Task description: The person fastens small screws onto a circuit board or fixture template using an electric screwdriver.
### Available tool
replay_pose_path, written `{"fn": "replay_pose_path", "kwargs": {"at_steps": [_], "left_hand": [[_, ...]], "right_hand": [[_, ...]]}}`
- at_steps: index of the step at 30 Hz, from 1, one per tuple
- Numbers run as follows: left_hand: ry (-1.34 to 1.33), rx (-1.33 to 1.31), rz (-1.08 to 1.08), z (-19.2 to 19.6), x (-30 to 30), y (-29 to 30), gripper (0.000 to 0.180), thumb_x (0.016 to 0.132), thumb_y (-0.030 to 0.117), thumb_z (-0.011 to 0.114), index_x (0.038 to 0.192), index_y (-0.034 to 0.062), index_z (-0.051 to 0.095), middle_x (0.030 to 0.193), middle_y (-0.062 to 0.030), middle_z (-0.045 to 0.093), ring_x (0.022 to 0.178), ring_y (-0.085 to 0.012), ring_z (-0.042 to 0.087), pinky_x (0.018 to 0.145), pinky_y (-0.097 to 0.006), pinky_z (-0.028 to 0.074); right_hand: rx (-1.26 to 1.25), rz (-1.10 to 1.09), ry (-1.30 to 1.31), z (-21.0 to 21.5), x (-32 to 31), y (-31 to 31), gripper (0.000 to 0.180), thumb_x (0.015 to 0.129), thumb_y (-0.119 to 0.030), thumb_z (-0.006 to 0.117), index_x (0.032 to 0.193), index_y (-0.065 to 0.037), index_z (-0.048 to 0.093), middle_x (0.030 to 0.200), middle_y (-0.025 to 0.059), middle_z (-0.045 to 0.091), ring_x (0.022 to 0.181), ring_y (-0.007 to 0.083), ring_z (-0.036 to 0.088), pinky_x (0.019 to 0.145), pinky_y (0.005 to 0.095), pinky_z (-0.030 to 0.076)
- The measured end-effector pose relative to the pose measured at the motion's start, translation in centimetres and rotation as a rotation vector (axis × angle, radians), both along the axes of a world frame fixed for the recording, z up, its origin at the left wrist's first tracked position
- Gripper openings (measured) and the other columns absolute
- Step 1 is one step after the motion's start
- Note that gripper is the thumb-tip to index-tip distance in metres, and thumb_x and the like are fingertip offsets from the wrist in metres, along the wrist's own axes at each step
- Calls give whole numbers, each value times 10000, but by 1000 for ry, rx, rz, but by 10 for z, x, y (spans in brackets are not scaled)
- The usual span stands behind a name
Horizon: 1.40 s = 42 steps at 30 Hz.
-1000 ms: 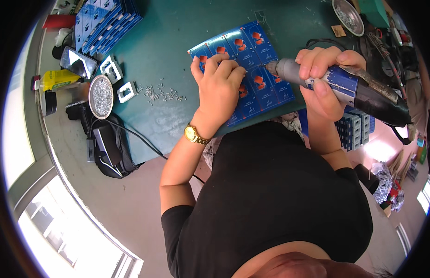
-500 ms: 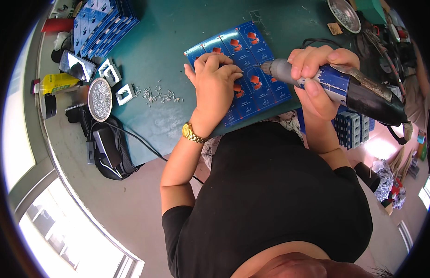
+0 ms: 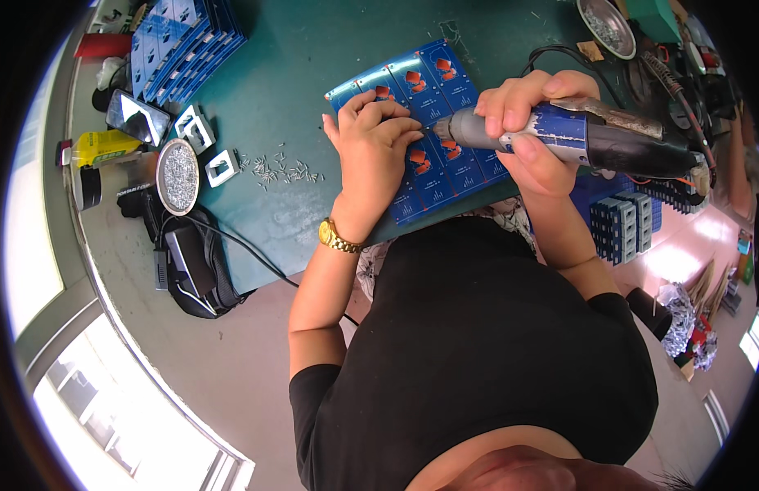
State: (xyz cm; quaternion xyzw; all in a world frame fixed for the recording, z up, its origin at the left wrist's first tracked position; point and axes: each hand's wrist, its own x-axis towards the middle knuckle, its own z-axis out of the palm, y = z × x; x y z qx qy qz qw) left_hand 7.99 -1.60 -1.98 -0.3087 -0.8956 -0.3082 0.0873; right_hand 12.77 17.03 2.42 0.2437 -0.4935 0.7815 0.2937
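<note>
The left hand (image 3: 373, 151) lies flat on the blue board (image 3: 428, 131) on the green table (image 3: 289, 98), while the right hand (image 3: 531, 123) grips a power screwdriver (image 3: 576, 139) lying sideways, its tip pointing left at the board beside the left fingers.

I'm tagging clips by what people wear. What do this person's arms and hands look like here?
Both forearms are bare. The left hand has no glove, and a gold-coloured wristwatch with a metal band sits on that wrist. The right hand is also ungloved, with nothing on its wrist. A black short-sleeved top ends above the elbows.
</note>
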Motion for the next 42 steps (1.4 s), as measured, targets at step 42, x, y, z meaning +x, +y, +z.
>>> {"fn": "replay_pose_path", "kwargs": {"at_steps": [42], "left_hand": [[95, 5, 296, 10, -31, -86, 214, 762, 203, 749, 968, 162, 712, 1080, -8, 643, 1074, -270, 536, 916, -473, 364]], "right_hand": [[446, 189, -235, 45, -20, -24, 439, 710, 101, 604, 1050, -83, 397, 830, 127, 534, 727, 192, 549, 661, 323, 485]]}}
